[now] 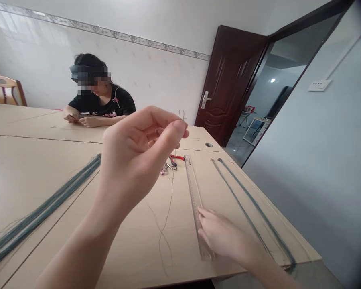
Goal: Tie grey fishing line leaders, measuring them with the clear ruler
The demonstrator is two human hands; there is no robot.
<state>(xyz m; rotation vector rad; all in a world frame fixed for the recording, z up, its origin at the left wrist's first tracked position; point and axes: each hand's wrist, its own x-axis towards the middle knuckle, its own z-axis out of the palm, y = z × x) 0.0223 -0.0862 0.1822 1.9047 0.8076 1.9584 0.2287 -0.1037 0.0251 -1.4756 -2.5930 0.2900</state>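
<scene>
Positions are given by the clock from the middle of the view. At 12 o'clock, a small metal hook (182,115) is held well above the table (132,241), pinched between the pressed-together thumb and forefinger of the left hand (132,160), with its bend exposed above the fingertips. At 6 o'clock, a thin dark line (171,192) is seen below that hand, running towards the near edge and crossing a fainter strand; whether it is joined to the hook cannot be told. At 5 o'clock, the right hand (221,235) is placed at the near part of a clear ruler (190,186); owing to blur, it cannot be told whether anything is gripped by its fingers. Red-and-black-handled pliers (178,158) are noted by the line's far stretch, and teal strand bundles are laid at 4 o'clock (255,208) and 8 o'clock (51,204). In judgement, the hook could be dropped if the narrow pinch were loosened, or a finger pricked if the hook were turned. The line could be snagged on the pliers if pulled sideways, or knotted where the strands cross. The ruler could be skewed by uneven pressure.
</scene>
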